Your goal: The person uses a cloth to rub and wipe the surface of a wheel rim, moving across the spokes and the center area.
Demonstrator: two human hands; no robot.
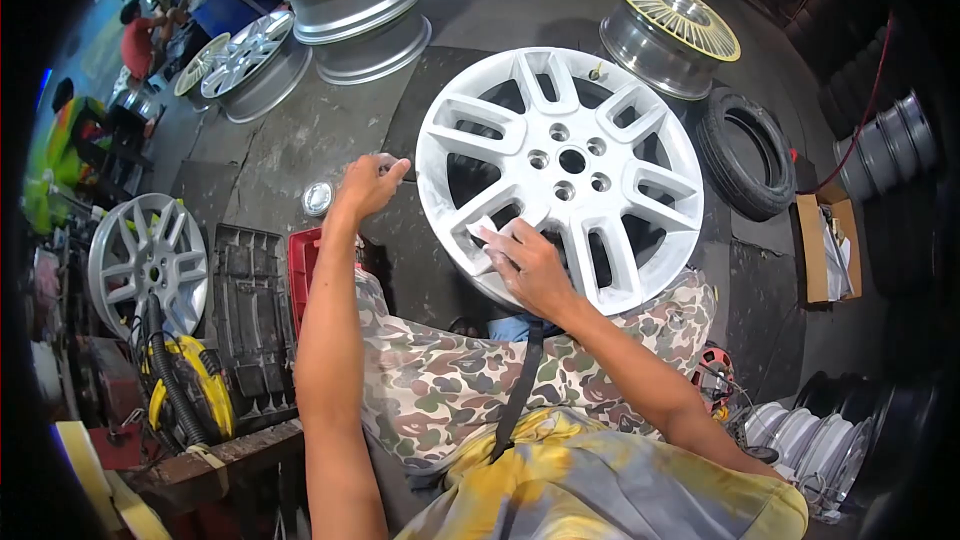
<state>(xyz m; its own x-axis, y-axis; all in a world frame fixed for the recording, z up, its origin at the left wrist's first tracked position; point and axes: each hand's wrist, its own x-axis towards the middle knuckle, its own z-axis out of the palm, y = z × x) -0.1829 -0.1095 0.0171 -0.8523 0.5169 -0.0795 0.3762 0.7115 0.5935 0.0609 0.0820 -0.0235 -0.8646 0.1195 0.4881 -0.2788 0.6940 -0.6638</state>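
Note:
A large white wheel rim (560, 165) lies face up in front of my knees, with paired spokes and a round centre hole. My right hand (525, 262) is over its lower left spokes, fingers closed around a small white piece (482, 227) that looks like cloth or paper. To the left of the rim, apart from it, my left hand (375, 183) is raised with curled fingers; whether anything small is between them is hidden. Below that hand, a round silver cap or lid (317, 199) rests on the floor.
Silver rims (348, 15) are stacked at the upper left; a gold-edged rim (682, 20) and a tyre (746, 153) stand right of the wheel. An open cardboard box (828, 245) is farther right. Two people (140, 40) (68, 140) are at the far left.

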